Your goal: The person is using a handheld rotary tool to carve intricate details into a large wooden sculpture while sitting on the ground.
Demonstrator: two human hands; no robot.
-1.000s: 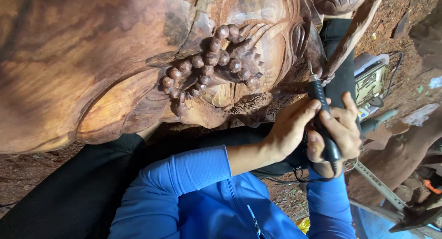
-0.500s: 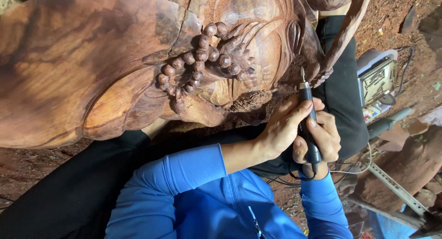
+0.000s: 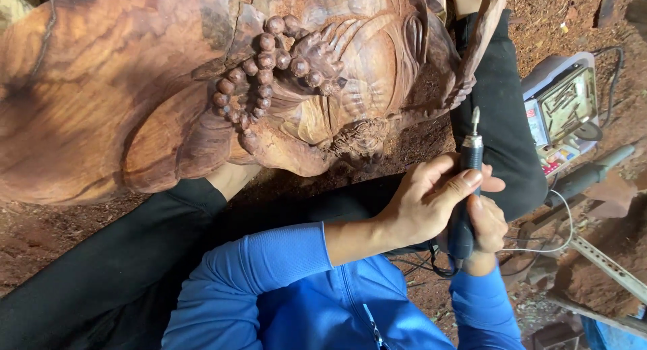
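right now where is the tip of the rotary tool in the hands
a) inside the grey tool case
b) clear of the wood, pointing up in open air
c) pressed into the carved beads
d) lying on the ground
b: the bit of the rotary tool stands apart from the wooden carving, and both the left hand and the right hand grip its dark body.

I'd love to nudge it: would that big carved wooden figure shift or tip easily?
Probably not. The carved figure looks like one thick solid block, so likely heavy and stiff. It lies broadside on the dirt ground, so tipping seems unlikely. Its carved beads may chip.
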